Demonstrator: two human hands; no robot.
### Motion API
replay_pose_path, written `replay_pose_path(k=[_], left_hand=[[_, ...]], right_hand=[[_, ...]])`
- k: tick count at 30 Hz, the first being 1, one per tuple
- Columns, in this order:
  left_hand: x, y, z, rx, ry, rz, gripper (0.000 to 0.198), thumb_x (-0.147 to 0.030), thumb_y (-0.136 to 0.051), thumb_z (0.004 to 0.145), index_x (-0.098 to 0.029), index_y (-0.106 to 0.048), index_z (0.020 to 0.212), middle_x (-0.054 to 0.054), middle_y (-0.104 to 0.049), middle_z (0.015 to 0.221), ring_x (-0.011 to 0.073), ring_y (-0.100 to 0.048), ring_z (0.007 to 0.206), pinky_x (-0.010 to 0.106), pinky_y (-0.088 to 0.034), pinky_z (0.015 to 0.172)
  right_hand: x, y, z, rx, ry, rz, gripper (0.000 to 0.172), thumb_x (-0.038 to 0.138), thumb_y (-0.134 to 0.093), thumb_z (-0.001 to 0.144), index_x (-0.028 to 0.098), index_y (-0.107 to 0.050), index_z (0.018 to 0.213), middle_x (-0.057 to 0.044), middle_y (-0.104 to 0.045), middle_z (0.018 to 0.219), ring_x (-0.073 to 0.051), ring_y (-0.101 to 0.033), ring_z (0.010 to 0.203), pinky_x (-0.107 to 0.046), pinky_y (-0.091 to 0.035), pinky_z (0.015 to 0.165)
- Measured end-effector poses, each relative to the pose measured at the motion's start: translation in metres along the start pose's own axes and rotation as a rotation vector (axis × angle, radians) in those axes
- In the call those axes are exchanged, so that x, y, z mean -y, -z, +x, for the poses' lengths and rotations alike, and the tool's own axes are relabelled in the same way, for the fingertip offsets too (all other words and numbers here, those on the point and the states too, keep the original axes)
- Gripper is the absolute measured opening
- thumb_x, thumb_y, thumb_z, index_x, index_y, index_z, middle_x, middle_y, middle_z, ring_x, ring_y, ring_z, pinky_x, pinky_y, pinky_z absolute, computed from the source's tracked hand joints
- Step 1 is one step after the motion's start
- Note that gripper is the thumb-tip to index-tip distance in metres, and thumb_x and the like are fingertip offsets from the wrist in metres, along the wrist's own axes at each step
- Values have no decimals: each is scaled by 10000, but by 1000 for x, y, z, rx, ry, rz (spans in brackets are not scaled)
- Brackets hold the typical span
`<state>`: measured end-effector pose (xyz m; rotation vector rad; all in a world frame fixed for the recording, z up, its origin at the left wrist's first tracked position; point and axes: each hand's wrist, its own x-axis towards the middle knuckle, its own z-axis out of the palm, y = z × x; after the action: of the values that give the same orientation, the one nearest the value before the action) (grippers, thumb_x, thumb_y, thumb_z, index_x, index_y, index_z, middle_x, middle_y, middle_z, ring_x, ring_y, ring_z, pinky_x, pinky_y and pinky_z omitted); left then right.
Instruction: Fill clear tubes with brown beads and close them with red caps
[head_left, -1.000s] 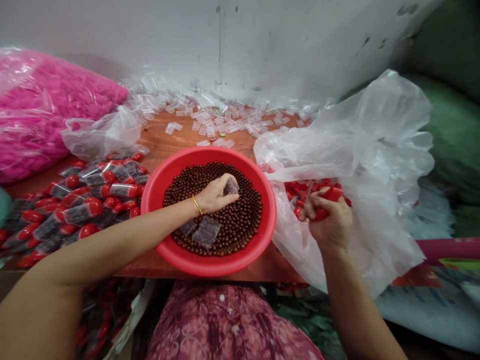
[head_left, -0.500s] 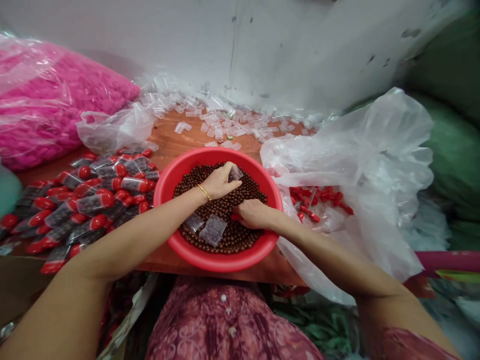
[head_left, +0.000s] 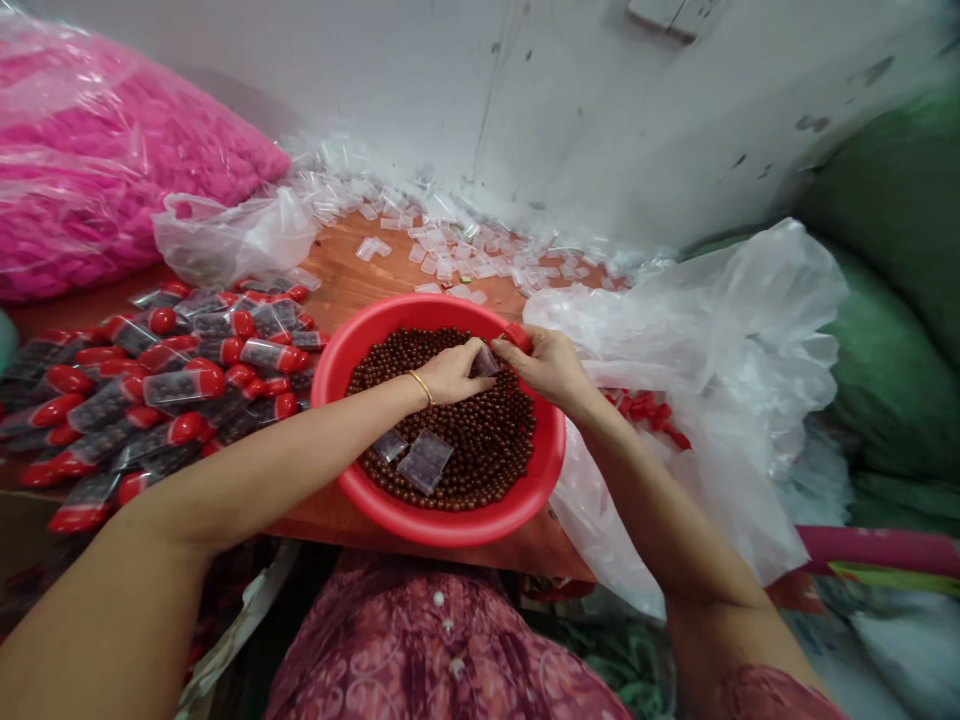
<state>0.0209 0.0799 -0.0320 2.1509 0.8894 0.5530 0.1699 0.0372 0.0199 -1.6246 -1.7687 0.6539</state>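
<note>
A red basin (head_left: 375, 330) full of small brown beads (head_left: 480, 450) stands on the wooden table in front of me. Over its far part my left hand (head_left: 448, 373) pinches a small clear container (head_left: 484, 362). My right hand (head_left: 551, 365) meets it from the right, fingers closed on a red cap (head_left: 517, 336) at the container's end. Two empty clear containers (head_left: 424, 460) lie on the beads nearer me.
Filled containers with red caps (head_left: 172, 385) are heaped left of the basin. A clear plastic bag (head_left: 712, 340) holding red caps (head_left: 649, 410) lies to the right. Loose clear containers (head_left: 450, 245) litter the table's far side by the wall. A pink bag (head_left: 97, 170) sits far left.
My right hand left the bag of red caps, crossed to the basin with a cap and rose to meet the container in my left hand. The view shifted slightly.
</note>
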Motion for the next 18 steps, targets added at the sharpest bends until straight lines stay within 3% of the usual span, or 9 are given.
replay_pose_path(k=[3,5,9,11,14,16,18], left_hand=[[-2,-1,0,-20,27,-22,286,-267,-614,726,-155,-492,960,79,-635,947,235,-615,886,363,-484,813],[-3,-1,0,-19,29,-59,317,-274,-611,727,-149,-490,992,82,-634,953,238,-615,880,366,-480,816],[-6,1,0,12,23,-64,241,-314,-602,741,-166,-489,895,41,-618,825,204,-595,760,343,-482,744],[-8,2,0,-4,16,-71,215,-317,-605,741,-177,-474,839,24,-602,790,185,-577,735,329,-480,727],[-10,4,0,-25,27,-102,192,-291,-606,738,-183,-456,791,6,-583,761,165,-558,712,311,-472,717],[-12,6,-1,-36,37,-118,183,-276,-603,740,-182,-452,785,0,-572,748,158,-549,704,304,-464,712],[-13,8,-1,-58,33,-135,163,-261,-588,750,-178,-455,795,0,-573,755,151,-545,716,295,-457,723]], right_hand=[[1,-6,4,23,0,-29,380,519,-545,729,165,-508,594,42,-407,512,-80,-347,494,-228,-255,469],[0,-8,4,-29,-10,-15,396,539,-534,739,156,-547,641,32,-450,539,-87,-379,511,-229,-287,482],[2,-4,1,-170,-9,89,386,512,-565,751,147,-626,863,-6,-586,679,-114,-491,587,-237,-384,536],[11,-1,-7,-198,-4,167,363,485,-592,756,161,-629,915,-1,-596,685,-101,-477,533,-233,-384,493],[33,7,-33,-204,70,397,275,463,-584,795,217,-613,917,17,-593,701,-55,-374,398,-216,-339,387],[50,16,-60,-134,185,583,227,482,-549,823,277,-593,910,28,-606,757,-37,-328,350,-208,-334,348],[65,28,-90,-43,224,612,279,575,-474,836,320,-579,885,34,-611,778,-41,-326,339,-210,-358,340]])
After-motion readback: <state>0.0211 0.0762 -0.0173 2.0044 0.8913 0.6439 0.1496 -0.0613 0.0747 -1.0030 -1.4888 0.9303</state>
